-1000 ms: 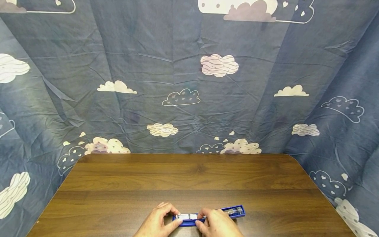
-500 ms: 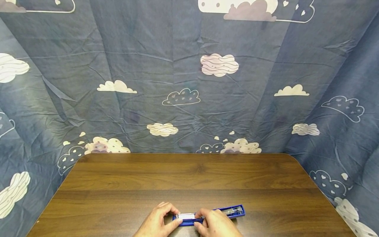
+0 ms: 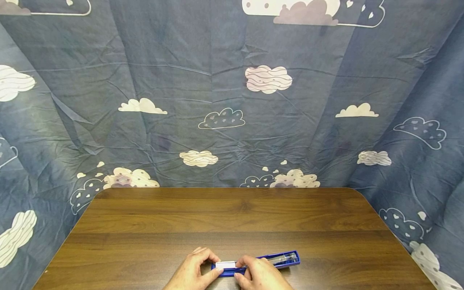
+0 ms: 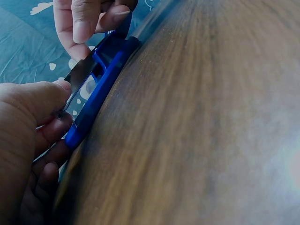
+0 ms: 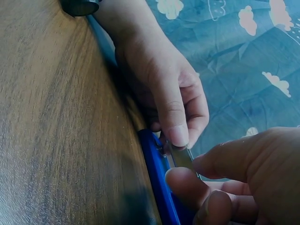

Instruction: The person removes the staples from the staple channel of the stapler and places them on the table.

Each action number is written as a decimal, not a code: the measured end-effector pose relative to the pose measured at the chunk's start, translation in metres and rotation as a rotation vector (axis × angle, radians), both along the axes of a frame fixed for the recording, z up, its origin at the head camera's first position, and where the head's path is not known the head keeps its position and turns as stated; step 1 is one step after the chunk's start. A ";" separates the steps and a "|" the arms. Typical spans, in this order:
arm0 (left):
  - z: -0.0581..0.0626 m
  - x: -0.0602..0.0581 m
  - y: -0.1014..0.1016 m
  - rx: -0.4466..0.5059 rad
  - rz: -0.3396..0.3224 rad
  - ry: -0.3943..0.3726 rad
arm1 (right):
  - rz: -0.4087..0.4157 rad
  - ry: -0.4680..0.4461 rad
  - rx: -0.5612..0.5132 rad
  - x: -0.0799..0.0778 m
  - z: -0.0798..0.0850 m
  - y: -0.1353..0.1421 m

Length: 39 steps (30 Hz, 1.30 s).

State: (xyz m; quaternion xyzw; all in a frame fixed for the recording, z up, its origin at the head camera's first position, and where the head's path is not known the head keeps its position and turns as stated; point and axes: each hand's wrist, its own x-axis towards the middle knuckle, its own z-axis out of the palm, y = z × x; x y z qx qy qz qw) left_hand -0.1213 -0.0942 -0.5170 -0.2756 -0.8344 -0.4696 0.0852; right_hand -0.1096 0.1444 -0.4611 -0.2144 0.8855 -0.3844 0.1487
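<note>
A blue stapler point(image 3: 228, 273) lies swung open lengthwise on the brown table, with a shiny metal magazine point(image 3: 225, 265) along its left part. My left hand point(image 3: 195, 268) holds the magazine's left end between thumb and forefinger. Nearer the stapler's middle, my right hand point(image 3: 262, 274) pinches with thumb and forefinger, covering the part beneath. The right wrist view shows those two fingertips on either side of the metal strip point(image 5: 183, 158). Beyond this hand, the blue cover point(image 3: 298, 257) and clear or metallic inner parts show. Whether loose staples lie inside, I cannot tell.
The wooden table point(image 3: 232, 213) stretches away behind the stapler. A dark blue curtain point(image 3: 181, 80) with printed clouds hangs along its far edge and sides. A black device point(image 5: 80, 5) sits at the left wrist.
My right hand has slid slightly left along the stapler, so less of the magazine shows between the hands and more of the right part is uncovered. The left hand stays put.
</note>
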 end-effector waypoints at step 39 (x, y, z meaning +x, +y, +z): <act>0.002 0.001 0.000 0.019 -0.012 -0.008 | -0.173 -0.255 -0.195 0.004 -0.004 -0.010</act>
